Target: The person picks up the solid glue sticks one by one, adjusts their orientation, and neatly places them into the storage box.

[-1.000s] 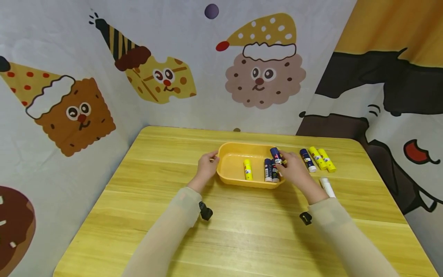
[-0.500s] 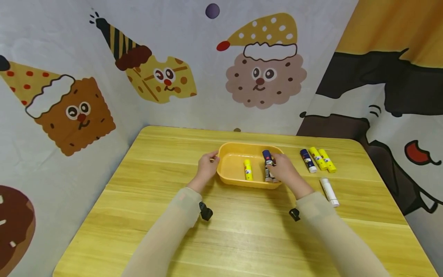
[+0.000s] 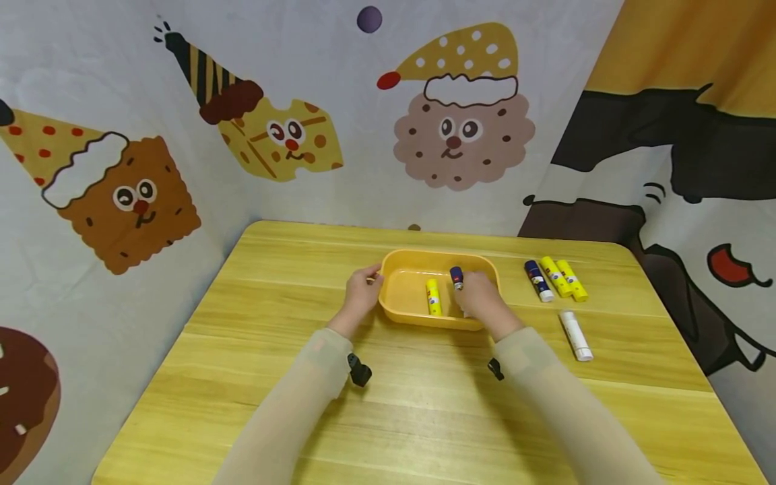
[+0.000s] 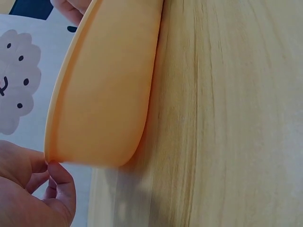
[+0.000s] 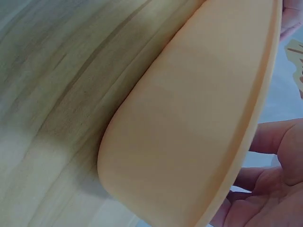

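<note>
A shallow yellow-orange tray (image 3: 403, 286) stands on the wooden table. My left hand (image 3: 362, 295) pinches its left rim between thumb and fingers, as the left wrist view confirms. Inside the tray, my right hand (image 3: 481, 298) holds a dark blue glue stick (image 3: 457, 275), whose blue end pokes out past the fingers. To the left of that hand lies a yellow glue stick (image 3: 433, 297) on the tray floor. The hand covers the tray's right part and the other blue glue sticks there. In the right wrist view, the tray wall (image 5: 180, 118) hides the fingertips.
Right of the tray, a dark blue glue stick (image 3: 539, 280) lies beside two yellow glue sticks (image 3: 556, 276). Nearer the front is a white stick (image 3: 576, 335). A printed cloth (image 3: 364, 195) hangs behind the table (image 3: 412, 417).
My right hand has moved left and down into the tray with the blue glue stick, now covering the blue ones lying there. The left hand stays on the rim.
</note>
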`<state>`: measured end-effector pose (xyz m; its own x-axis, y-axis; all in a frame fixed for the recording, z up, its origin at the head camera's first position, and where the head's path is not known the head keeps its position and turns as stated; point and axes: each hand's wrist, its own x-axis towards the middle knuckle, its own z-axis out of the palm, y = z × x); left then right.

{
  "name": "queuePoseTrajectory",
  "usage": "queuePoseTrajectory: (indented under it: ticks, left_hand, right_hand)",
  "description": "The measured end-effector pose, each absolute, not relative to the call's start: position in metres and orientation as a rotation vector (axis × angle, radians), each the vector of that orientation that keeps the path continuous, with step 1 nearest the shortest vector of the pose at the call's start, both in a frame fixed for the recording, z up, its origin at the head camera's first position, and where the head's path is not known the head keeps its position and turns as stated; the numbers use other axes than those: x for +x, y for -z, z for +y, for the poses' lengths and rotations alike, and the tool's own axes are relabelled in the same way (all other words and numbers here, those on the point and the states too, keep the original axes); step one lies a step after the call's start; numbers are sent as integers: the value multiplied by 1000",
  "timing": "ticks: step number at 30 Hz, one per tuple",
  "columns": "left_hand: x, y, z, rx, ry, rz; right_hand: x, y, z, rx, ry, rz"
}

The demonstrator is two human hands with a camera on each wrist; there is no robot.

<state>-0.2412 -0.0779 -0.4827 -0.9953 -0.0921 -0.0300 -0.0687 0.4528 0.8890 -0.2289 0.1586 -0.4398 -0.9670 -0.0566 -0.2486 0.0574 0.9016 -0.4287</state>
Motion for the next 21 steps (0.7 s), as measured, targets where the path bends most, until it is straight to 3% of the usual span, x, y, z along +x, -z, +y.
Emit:
queuePoseTrajectory:
  ticks: [6,21]
  left_hand:
    - [-242,483,-78,146,1613,-2667]
    - [-241,483,-78,137,1599,-2657]
  right_hand:
    - [-226,439,150,-23,453,2844]
    - [-220,442,150,-43,453,2867]
